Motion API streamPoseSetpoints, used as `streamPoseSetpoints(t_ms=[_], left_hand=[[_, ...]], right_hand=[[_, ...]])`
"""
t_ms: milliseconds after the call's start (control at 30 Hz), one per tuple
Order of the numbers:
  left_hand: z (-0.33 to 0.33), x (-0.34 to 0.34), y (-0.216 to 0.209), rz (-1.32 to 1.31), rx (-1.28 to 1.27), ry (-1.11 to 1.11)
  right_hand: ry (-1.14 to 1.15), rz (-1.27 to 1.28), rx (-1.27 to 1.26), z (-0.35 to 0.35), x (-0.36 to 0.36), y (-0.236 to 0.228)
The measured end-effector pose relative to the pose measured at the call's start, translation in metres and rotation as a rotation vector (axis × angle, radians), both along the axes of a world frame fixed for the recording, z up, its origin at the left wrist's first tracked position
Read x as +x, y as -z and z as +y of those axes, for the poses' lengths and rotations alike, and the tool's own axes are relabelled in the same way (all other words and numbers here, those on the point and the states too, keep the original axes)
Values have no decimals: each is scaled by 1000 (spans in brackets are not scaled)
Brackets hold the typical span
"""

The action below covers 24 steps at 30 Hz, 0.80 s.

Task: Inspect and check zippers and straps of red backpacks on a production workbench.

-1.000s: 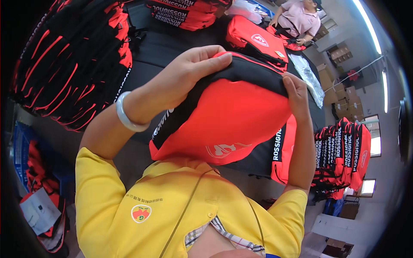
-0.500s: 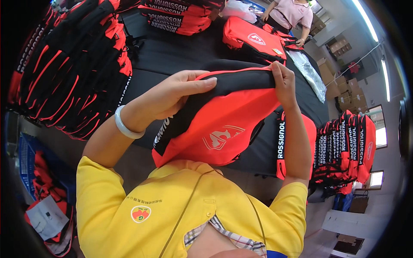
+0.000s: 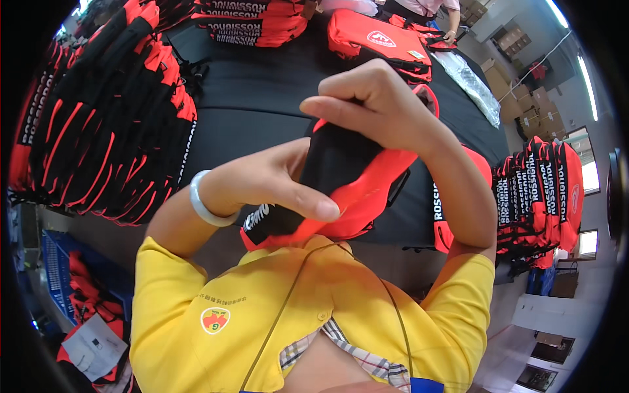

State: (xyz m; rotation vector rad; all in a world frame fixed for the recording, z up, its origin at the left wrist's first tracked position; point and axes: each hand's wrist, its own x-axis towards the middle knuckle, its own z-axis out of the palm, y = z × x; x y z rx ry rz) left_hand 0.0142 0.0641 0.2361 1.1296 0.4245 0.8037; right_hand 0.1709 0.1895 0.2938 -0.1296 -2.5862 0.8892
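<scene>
A red and black backpack (image 3: 370, 190) is held up against my chest, folded so that its black side panel faces up. My left hand (image 3: 282, 183) grips the near left side of that panel, thumb on top and fingers hidden behind the bag. Over the bag's far end curls my right hand (image 3: 383, 108), its thumb lying along the black fabric and its fingertips partly hidden. Most of the front emblem is out of sight in the fold.
Stacked red and black bags (image 3: 111, 124) fill the table's left side; another stack (image 3: 255, 23) is at the back. A finished-looking bag (image 3: 377, 42) lies near a co-worker's hand (image 3: 450, 36), beside clear plastic (image 3: 468, 85). More bags (image 3: 537, 196) stand at right; a blue crate (image 3: 59, 275) is lower left.
The backpack's far end has folded inward, hiding its emblem. My right hand has moved left and turned over the bag; my left hand has come lower and nearer me.
</scene>
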Motion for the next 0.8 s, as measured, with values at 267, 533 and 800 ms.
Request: streamPoseSetpoints(t_ms=[267, 533, 800], left_hand=[[10, 19, 14, -323, -181, -237], [29, -11, 10, -118, 179, -655], [80, -175, 55, 135, -270, -787]], right_hand=[[188, 21, -71, 12, 17, 0], [453, -67, -287, 60, 72, 21], [250, -18, -1070, 62, 152, 96]])
